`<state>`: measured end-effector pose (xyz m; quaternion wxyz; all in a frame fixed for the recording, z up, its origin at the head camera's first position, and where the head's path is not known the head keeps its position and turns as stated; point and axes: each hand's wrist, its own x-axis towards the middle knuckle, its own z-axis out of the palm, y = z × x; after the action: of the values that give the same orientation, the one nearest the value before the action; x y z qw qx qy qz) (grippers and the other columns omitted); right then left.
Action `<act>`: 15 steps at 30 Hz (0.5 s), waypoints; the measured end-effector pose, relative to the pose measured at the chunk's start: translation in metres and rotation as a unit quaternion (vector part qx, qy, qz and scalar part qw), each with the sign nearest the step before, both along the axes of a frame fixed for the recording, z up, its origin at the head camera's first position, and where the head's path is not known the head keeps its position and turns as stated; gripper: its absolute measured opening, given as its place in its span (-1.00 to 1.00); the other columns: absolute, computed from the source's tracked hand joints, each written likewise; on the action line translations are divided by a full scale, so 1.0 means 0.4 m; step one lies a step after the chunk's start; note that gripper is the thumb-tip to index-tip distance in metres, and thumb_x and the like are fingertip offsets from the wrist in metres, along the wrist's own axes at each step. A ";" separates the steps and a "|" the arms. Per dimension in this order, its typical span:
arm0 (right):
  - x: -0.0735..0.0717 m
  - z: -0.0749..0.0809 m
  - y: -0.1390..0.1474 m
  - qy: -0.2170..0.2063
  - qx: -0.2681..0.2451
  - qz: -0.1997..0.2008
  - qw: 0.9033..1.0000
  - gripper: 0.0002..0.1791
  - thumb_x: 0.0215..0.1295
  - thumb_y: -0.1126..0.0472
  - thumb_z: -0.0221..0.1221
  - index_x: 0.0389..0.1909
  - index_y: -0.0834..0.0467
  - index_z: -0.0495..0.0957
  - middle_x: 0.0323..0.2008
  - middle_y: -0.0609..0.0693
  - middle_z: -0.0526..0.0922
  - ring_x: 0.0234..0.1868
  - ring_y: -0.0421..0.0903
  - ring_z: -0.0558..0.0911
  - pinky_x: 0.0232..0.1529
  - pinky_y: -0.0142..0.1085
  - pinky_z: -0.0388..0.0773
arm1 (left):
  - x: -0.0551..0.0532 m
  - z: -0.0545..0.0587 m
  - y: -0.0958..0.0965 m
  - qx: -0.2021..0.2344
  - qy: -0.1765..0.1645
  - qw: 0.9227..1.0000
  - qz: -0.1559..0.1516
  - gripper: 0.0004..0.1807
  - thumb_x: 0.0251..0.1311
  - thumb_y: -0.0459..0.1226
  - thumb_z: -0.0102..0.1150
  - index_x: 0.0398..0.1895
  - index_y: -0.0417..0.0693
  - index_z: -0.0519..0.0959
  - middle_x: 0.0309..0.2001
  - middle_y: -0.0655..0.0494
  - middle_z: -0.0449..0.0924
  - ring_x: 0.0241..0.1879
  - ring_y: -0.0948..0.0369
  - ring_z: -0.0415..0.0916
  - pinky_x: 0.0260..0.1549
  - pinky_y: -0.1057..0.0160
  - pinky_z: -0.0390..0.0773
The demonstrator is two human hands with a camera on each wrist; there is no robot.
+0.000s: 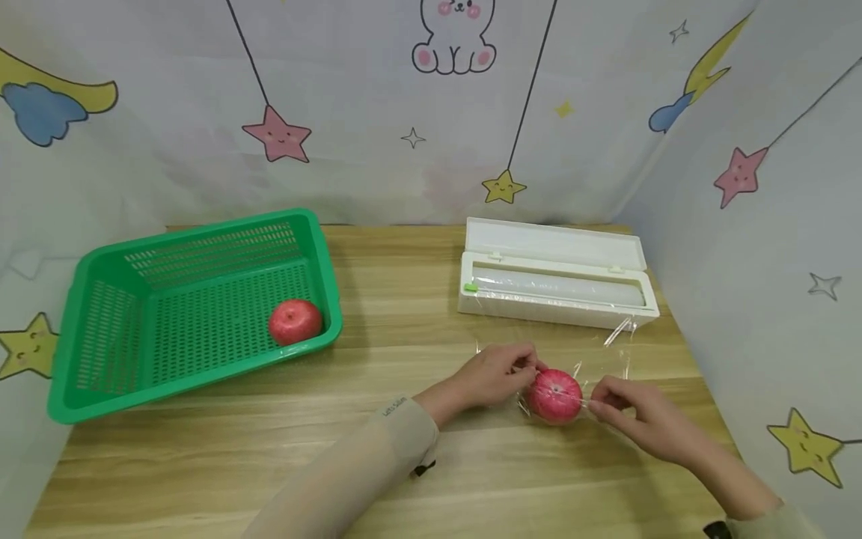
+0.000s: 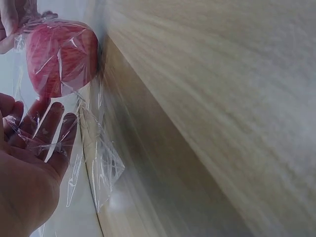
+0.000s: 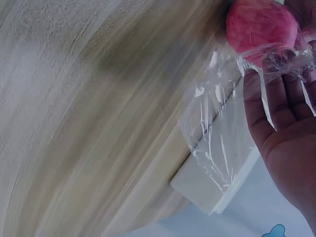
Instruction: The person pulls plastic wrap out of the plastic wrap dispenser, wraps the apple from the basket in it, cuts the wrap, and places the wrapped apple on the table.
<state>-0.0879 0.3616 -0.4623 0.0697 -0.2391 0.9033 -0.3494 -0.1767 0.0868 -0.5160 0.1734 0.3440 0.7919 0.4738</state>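
On the worktop [image 1: 283, 419], left hand [image 1: 494, 374] and right hand [image 1: 629, 412] each grip thin, clingy, easily torn film [image 1: 609, 359] pinched at its edges around the firm apple [image 1: 554, 395].

Staged tabletop booth with home-kitchen props, not real kitchen. Pale cloth backdrop [image 1: 377, 112] printed with cartoon stars, moons, bunny closes in back and both sides. Wood-grain surface [image 1: 404, 299] holds only few items: green plastic basket [image 1: 101, 359], white cling-film dispenser box [image 1: 552, 281], red apples. No appliances, sink or cupboards in view.
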 end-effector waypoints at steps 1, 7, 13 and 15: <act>-0.003 -0.001 -0.001 0.007 -0.003 -0.001 1.000 -0.76 0.44 0.41 0.31 -0.22 -0.04 0.62 -0.33 -0.28 0.65 -0.28 -0.33 0.63 -0.24 -0.35 0.66 | -0.001 0.003 0.000 0.000 0.001 1.000 0.001 -0.81 0.52 -0.27 0.09 -0.35 0.11 0.45 0.09 0.30 0.79 -0.10 0.44 0.55 -0.14 0.47 0.52; -0.020 -0.006 0.002 0.011 -0.024 -0.019 0.999 -0.73 0.48 0.44 0.24 -0.22 -0.05 0.58 -0.08 -0.10 0.73 -0.03 -0.28 0.65 -0.12 -0.35 0.69 | -0.005 0.010 0.001 -0.003 0.010 1.000 0.000 -0.82 0.52 -0.27 0.06 -0.34 0.10 0.45 0.10 0.26 0.79 -0.18 0.40 0.51 -0.22 0.46 0.47; -0.024 0.002 0.011 -0.057 -0.048 -0.038 0.997 -0.83 0.61 0.40 0.12 -0.17 0.09 0.61 0.06 0.08 0.79 0.07 -0.32 0.71 -0.04 -0.46 0.67 | 0.000 0.007 0.003 0.005 -0.004 1.000 0.002 -0.82 0.58 -0.27 -0.01 -0.30 0.07 0.43 0.13 0.18 0.78 -0.06 0.41 0.59 -0.17 0.43 0.50; -0.022 0.005 0.011 -0.061 -0.043 -0.040 0.996 -0.83 0.60 0.38 0.14 -0.16 0.07 0.63 0.05 0.05 0.80 0.06 -0.33 0.71 -0.04 -0.46 0.68 | 0.003 0.005 0.005 0.008 -0.007 1.000 0.004 -0.83 0.60 -0.26 -0.02 -0.27 0.07 0.45 0.14 0.16 0.78 -0.14 0.37 0.57 -0.24 0.42 0.49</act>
<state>-0.0967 0.3658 -0.4604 0.0998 -0.1837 0.8902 -0.4047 -0.1755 0.0890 -0.5141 0.1747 0.3387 0.7884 0.4829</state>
